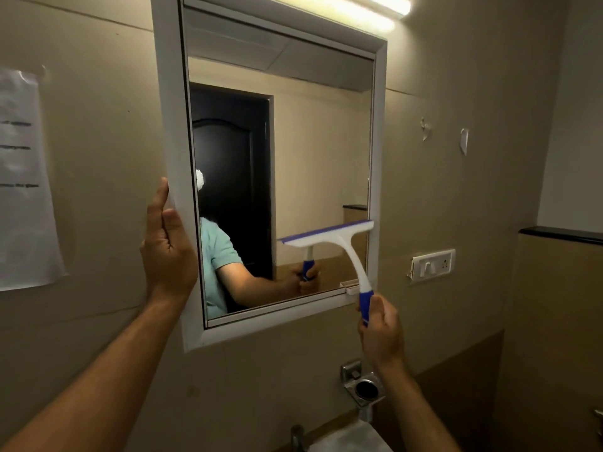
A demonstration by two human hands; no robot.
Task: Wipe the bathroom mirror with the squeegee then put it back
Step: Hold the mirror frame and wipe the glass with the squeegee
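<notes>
Right hand [380,331] closed round the white-and-blue plastic squeegee [329,238], blade low-right on the white-framed mirror [293,151]; left hand [168,243], grip open, flat against the frame. The blade could catch the right frame edge and streak.

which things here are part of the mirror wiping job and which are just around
Job: squeegee, mirror, left hand on its frame, right hand on the handle.
Around: wall paper, switch plate, metal holder, tap.
</notes>
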